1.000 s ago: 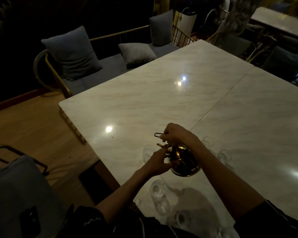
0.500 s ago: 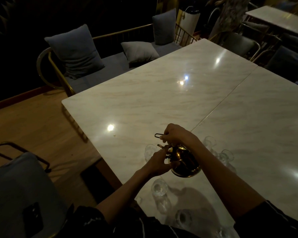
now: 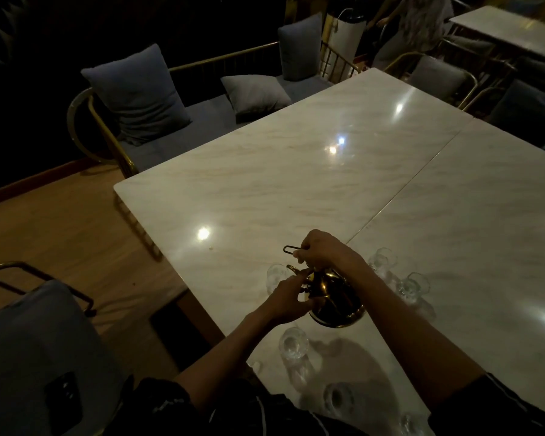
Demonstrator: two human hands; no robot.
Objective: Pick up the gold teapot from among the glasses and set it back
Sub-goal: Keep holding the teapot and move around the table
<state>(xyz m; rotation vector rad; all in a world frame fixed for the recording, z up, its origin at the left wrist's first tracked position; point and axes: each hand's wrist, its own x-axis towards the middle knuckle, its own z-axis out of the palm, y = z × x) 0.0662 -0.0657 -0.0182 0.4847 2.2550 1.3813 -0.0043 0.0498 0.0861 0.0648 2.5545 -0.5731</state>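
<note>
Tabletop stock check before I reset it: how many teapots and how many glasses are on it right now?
gold teapot: 1
clear glasses: 6, one of them cut off by the frame's bottom edge
Total: 7

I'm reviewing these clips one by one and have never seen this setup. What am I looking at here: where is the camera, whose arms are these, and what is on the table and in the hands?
There is no machine: a person wears a wide-angle camera on the head, looking down at their own bare arms. The right hand grips the thin handle of a gold teapot, while the left hand holds its side near the spout. Clear glasses, such as one close to the person and another to the right, stand around it on a pale marble table. A cushioned bench sits beyond.
</note>
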